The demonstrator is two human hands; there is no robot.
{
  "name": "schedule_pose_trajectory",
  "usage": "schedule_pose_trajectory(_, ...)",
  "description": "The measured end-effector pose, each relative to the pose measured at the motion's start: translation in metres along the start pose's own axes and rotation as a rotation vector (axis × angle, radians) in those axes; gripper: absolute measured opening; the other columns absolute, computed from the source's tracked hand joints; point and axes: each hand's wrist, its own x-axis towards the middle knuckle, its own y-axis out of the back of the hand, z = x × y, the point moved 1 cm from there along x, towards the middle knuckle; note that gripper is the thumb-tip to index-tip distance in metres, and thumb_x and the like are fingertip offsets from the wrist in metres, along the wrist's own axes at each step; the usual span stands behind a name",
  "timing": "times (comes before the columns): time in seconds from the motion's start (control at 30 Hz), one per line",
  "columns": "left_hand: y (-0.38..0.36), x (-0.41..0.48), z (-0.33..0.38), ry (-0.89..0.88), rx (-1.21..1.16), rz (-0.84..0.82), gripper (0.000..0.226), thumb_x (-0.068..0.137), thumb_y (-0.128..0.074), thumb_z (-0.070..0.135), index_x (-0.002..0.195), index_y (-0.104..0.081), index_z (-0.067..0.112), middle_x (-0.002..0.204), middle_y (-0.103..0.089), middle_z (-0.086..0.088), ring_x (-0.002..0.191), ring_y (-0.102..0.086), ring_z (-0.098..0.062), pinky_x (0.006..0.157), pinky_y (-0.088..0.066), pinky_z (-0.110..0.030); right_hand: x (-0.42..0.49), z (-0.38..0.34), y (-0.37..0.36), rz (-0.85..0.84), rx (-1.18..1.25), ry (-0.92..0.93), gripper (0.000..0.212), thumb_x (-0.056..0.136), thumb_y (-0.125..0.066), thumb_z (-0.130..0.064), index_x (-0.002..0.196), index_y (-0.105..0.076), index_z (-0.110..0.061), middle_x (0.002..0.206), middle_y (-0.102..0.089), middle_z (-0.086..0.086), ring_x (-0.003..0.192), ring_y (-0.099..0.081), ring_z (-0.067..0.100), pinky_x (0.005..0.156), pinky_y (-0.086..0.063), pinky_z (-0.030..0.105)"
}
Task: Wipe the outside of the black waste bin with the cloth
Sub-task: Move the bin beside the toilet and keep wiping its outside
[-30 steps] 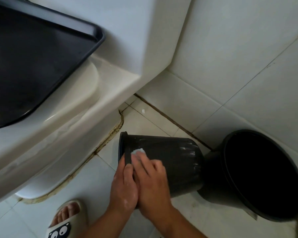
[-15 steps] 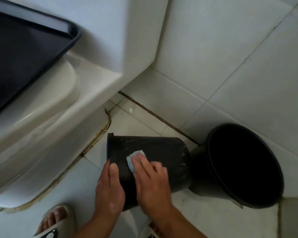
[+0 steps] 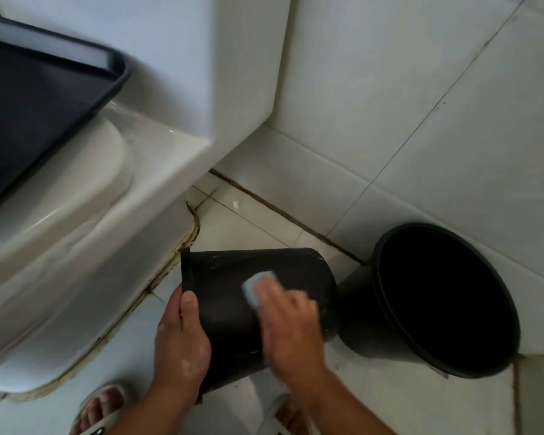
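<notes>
You are wearing pale open-toed slippers: the left slipper (image 3: 102,403) is showing toes and a dark mark, the right slipper (image 3: 280,414) is showing blurred. Your left hand (image 3: 179,346) and right hand (image 3: 292,334) are showing bare.

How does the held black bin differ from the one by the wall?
The held black plastic bin lies on its side; the black bin by the wall shows its open mouth. Left hand grips the first, right hand presses a pale blue cloth on it; no hand touches the second. Both are round.
</notes>
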Motion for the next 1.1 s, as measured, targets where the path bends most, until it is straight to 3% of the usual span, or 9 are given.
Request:
schedule_pose_trajectory(0.1, -0.001, 0.002, -0.003, 0.001, -0.004, -0.041, 0.051, 0.107, -0.024, 0.047, 0.149, -0.044, 0.026, 0.134, -0.055, -0.01, 0.121, -0.051, -0.029, 0.106, -0.041, -0.044, 0.018, 0.061, 0.008, 0.098, 0.024, -0.453, 0.045, 0.099, -0.038, -0.035, 0.143, -0.043, -0.032, 0.136, -0.055, -0.009, 0.103, -0.049, 0.017, 0.084, -0.046, 0.033)
schedule_pose_trajectory(0.17, -0.002, 0.003, -0.002, 0.003, 0.0, -0.041, 0.052, 0.107, -0.023, 0.046, 0.15, -0.043, 0.025, 0.137, -0.053, -0.012, 0.125, -0.05, -0.032, 0.107, -0.039, -0.045, 0.029, 0.065, 0.009, 0.097, 0.036, -0.577, 0.045, 0.1, -0.034, -0.036, 0.143, -0.045, -0.03, 0.137, -0.054, -0.009, 0.107, -0.047, 0.017, 0.088, -0.046, 0.033)
schedule_pose_trajectory(0.37, 0.0, -0.004, -0.002, 0.005, 0.021, -0.015, 0.051, 0.108, -0.022, 0.042, 0.149, -0.044, 0.022, 0.136, -0.052, -0.014, 0.124, -0.049, -0.034, 0.101, -0.037, -0.042, 0.049, 0.023, 0.01, -0.067, -0.01, -0.137, 0.042, 0.099, -0.038, -0.039, 0.14, -0.043, -0.035, 0.138, -0.05, -0.013, 0.105, -0.046, 0.011, 0.087, -0.041, 0.029)
schedule_pose_trajectory(0.57, -0.002, -0.005, -0.009, 0.019, 0.023, -0.018, 0.052, 0.107, -0.021, 0.045, 0.148, -0.044, 0.023, 0.133, -0.054, -0.013, 0.123, -0.05, -0.033, 0.104, -0.039, -0.046, 0.061, 0.074, 0.014, -0.003, -0.025, -0.536, 0.042, 0.099, -0.034, -0.034, 0.136, -0.053, -0.029, 0.128, -0.059, -0.008, 0.103, -0.05, 0.019, 0.08, -0.031, 0.027)
schedule_pose_trajectory(0.7, -0.001, -0.003, -0.008, 0.021, 0.017, -0.012, 0.052, 0.107, -0.022, 0.045, 0.149, -0.043, 0.024, 0.136, -0.053, -0.015, 0.12, -0.052, -0.034, 0.097, -0.04, -0.043, 0.031, -0.006, 0.012, -0.098, 0.029, -0.223, 0.051, 0.094, -0.028, -0.044, 0.143, -0.038, -0.035, 0.143, -0.043, -0.011, 0.102, -0.042, 0.009, 0.086, -0.041, 0.027)
schedule_pose_trajectory(0.77, -0.001, -0.003, -0.01, 0.031, 0.02, -0.017, 0.052, 0.107, -0.022, 0.046, 0.149, -0.042, 0.025, 0.137, -0.052, -0.015, 0.116, -0.051, -0.03, 0.098, -0.04, -0.043, 0.027, 0.003, 0.012, -0.111, 0.037, -0.112, 0.055, 0.094, -0.022, -0.046, 0.146, -0.036, -0.037, 0.147, -0.041, -0.014, 0.104, -0.043, 0.008, 0.087, -0.04, 0.028)
schedule_pose_trajectory(0.93, 0.0, -0.002, -0.01, 0.055, -0.019, -0.057, 0.05, 0.107, -0.022, 0.048, 0.15, -0.04, 0.029, 0.131, -0.051, -0.008, 0.12, -0.05, -0.031, 0.105, -0.04, -0.047, 0.049, 0.069, 0.016, 0.008, -0.017, -0.515, 0.039, 0.101, -0.035, -0.034, 0.137, -0.049, -0.033, 0.129, -0.057, -0.009, 0.094, -0.037, 0.011, 0.079, -0.033, 0.028)
schedule_pose_trajectory(1.0, -0.001, -0.002, -0.007, 0.069, -0.023, -0.053, 0.051, 0.107, -0.022, 0.048, 0.15, -0.04, 0.028, 0.127, -0.05, -0.007, 0.119, -0.05, -0.032, 0.104, -0.039, -0.046, 0.046, 0.033, 0.011, 0.013, 0.002, -0.42, 0.043, 0.097, -0.034, -0.036, 0.138, -0.045, -0.033, 0.132, -0.053, -0.009, 0.092, -0.036, 0.009, 0.079, -0.037, 0.027)
schedule_pose_trajectory(1.1, 0.0, 0.006, -0.004, 0.059, 0.006, -0.031, 0.047, 0.107, -0.024, 0.047, 0.14, -0.051, 0.027, 0.117, -0.057, -0.008, 0.105, -0.053, -0.027, 0.097, -0.044, -0.044, 0.017, -0.041, 0.005, -0.081, 0.113, -0.045, 0.048, 0.096, -0.033, -0.043, 0.143, -0.04, -0.034, 0.143, -0.046, -0.01, 0.096, -0.045, 0.009, 0.08, -0.043, 0.026)
